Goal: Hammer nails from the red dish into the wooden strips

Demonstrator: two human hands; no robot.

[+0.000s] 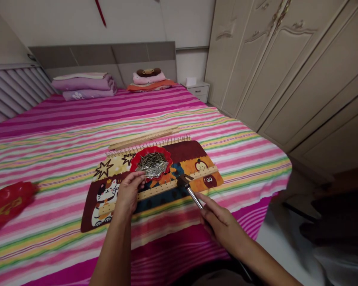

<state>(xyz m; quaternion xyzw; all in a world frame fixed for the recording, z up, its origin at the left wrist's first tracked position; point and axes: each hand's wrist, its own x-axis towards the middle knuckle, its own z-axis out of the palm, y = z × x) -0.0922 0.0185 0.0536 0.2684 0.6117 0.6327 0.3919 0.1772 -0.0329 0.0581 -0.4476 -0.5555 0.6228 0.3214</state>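
Note:
My right hand (219,220) is wrapped round a hammer (194,197), whose dark head rests over a wooden strip (159,190) dotted with small holes. At the near left rim of a red scalloped bowl (133,163) is my left hand (133,186), thumb and fingertips pinched together; what is between them is too small to make out. Loose nails (152,164) fill the bowl. Strip and bowl lie on a patterned mat (181,153) with cartoon figures. Behind the bowl runs a second strip (125,151) with a row of nails standing upright in it.
Further wooden strips (149,137) lie beyond the mat on the striped bed sheet (62,159). A red dish (10,202) is at the far left. Folded bedding (83,85) is stacked by the headboard (92,57). Wardrobes (271,63) line the right side.

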